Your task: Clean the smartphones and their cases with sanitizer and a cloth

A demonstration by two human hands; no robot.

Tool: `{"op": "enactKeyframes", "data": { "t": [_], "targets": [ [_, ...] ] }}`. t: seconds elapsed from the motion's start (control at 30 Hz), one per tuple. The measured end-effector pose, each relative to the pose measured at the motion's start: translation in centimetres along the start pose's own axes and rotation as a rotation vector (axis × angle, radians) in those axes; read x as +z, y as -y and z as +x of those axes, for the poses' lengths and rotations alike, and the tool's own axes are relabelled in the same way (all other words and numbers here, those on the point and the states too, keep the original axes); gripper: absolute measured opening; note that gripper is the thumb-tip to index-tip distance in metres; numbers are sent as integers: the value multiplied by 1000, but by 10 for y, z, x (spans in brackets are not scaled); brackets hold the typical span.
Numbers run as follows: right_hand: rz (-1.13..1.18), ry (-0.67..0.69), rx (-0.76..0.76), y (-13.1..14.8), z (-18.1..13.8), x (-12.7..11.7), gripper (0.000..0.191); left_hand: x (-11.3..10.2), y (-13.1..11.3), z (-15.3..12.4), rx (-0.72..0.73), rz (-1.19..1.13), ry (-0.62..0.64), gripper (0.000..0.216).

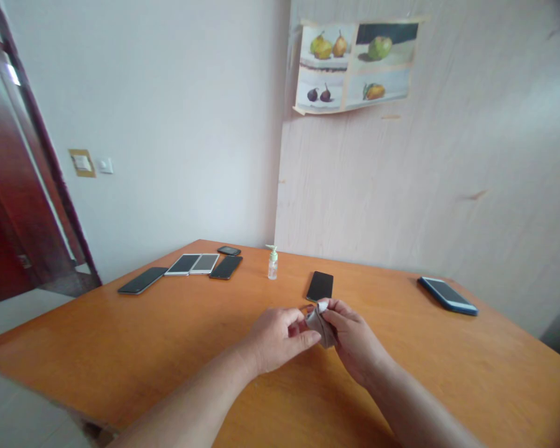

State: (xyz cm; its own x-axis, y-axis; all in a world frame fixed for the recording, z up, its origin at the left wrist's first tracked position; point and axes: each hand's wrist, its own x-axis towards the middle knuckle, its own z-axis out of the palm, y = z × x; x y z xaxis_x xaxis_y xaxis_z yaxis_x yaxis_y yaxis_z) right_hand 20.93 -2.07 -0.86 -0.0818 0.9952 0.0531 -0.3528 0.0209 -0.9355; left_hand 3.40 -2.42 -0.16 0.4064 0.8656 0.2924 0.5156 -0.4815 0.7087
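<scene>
A small grey cloth, folded and crumpled, is held above the front middle of the table. My right hand pinches it between thumb and fingers, with a pale bunched corner sticking up at the fingertips. From the other side my left hand curls round the cloth's left edge, its thumb in front and its fingertips partly hidden behind. Just beyond both hands lies a black phone, screen up, its near end close to the right fingers.
A clear pump bottle stands at the back of the wooden table. Phones lie at the left: a dark one, two white ones, a black one and a small one. A blue-edged phone lies right.
</scene>
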Motion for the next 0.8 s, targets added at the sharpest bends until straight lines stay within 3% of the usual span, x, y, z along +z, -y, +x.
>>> {"op": "enactKeyframes", "data": {
  "t": [0.1, 0.27, 0.4, 0.53, 0.63, 0.8],
  "targets": [
    [-52, 46, 3, 0, -7, 6, 19, 0, 0, 1, -40, -156, 2, 36],
    [-253, -99, -26, 1, -1, -3, 19, -9, 5, 5, -44, -417, -66, 32],
    [-346, -146, -103, 5, 1, -8, 26, -11, 5, 5, -66, -578, -44, 31],
    [-365, 32, -125, 15, -11, 4, 45, -12, -1, 3, -65, -664, -4, 31],
    [-405, 172, -96, 18, -17, 12, 36, -16, -5, 2, -65, -711, -22, 31],
    [-406, 171, -89, 11, -13, 3, 19, -15, -1, 2, -73, -586, -100, 25]
  ]
}}
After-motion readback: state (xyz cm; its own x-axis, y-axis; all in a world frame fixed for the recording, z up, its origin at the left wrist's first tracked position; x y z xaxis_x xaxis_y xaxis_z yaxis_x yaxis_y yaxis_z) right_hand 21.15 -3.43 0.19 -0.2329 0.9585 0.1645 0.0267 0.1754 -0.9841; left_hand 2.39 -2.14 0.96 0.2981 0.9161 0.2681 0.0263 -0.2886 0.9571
